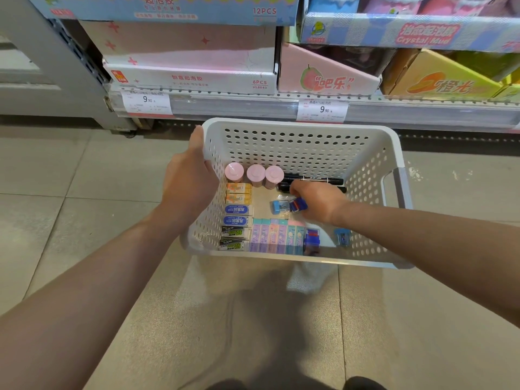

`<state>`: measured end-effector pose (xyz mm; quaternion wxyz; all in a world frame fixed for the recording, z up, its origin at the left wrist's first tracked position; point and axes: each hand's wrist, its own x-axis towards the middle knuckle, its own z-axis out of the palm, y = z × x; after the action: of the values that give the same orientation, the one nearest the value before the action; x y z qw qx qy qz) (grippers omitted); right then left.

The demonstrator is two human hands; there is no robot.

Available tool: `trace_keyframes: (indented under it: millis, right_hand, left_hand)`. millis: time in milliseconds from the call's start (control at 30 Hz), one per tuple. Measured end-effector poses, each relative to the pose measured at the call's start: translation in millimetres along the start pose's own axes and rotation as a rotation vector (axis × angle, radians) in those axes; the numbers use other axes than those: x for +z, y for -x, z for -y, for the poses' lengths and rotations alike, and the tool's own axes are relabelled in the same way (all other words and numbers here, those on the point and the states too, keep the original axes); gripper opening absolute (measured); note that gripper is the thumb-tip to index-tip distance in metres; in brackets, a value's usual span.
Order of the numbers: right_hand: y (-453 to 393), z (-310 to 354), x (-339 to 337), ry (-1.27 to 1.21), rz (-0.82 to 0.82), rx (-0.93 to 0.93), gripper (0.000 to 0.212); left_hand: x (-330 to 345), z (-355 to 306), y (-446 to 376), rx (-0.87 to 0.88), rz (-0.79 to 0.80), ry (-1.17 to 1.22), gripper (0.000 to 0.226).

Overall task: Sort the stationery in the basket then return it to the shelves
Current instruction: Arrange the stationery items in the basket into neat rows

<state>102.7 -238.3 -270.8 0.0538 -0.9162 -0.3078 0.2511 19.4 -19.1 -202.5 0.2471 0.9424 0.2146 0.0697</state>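
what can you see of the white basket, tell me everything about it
The white basket looks like plastic, rectangular, with round holes across its walls and a smooth rolled rim. A slot handle is cut into its right end. It sits upright on the tiled floor before the shelf. The left hand grips its left rim; the right hand reaches inside. Stationery lies in neat rows on its bottom.

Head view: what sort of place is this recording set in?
Most likely a shop aisle, by the stationery or toy section. Price tags hang along the shelf edge, retail display boxes sit on it, and a white basket of stationery rests on the tiled floor.
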Motion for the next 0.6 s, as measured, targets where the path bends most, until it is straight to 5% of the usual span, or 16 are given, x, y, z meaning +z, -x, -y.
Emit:
trace_keyframes:
  millis: [333,400,600]
  right_hand:
    - [-2.4,-5.1,-11.1,0.035,-0.027,-0.05,0.043]
    - [-1.3,-6.9,-25.9,-0.186,0.076,-0.032,0.049]
    - [16.0,-5.9,-56.5,-1.172,0.47,0.233,0.016]
  left_hand:
    - [-1.2,-1.0,-0.2,0.009,-0.007,-0.013,0.056]
    - [-0.9,-1.1,-0.7,0.013,-0.012,-0.015,0.054]
    - [-0.1,-0.3,0.0,0.02,-0.016,-0.022,0.053]
